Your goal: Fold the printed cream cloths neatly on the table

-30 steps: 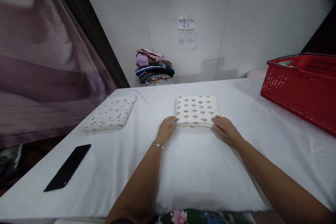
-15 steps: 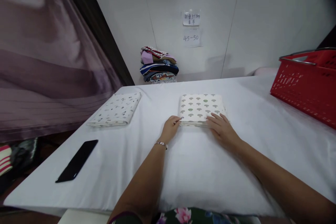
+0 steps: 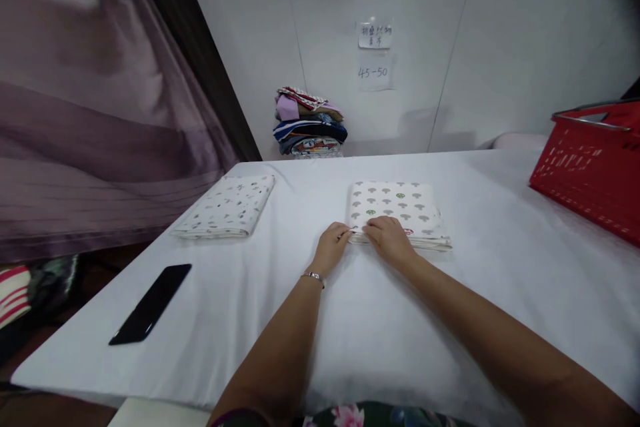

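A folded cloth [image 3: 387, 203] printed with mushrooms is laid flat near the middle of the white-covered table [image 3: 250, 327], its layered edge turned toward the wearer. At that edge, the layers at the right corner are seen to stick out unevenly. The near left corner is pinched between the thumb and fingertips of the left hand [image 3: 331, 247]; a bracelet [image 3: 315, 277] is worn on that wrist. The right hand [image 3: 391, 241] is placed just beside it, with bent fingers set on the near edge; whether the edge is gripped or only pressed cannot be told. A second cloth [image 3: 227, 205], also folded, is set well apart to the left, and a black slab [image 3: 151, 304] is placed nearer the wearer. At far right a red basket [image 3: 590, 170] is noted. Behind the table, stacked textiles [image 3: 311, 127] are seen against the wall [image 3: 425, 0], to which two paper notes [image 3: 376, 72] are fixed.
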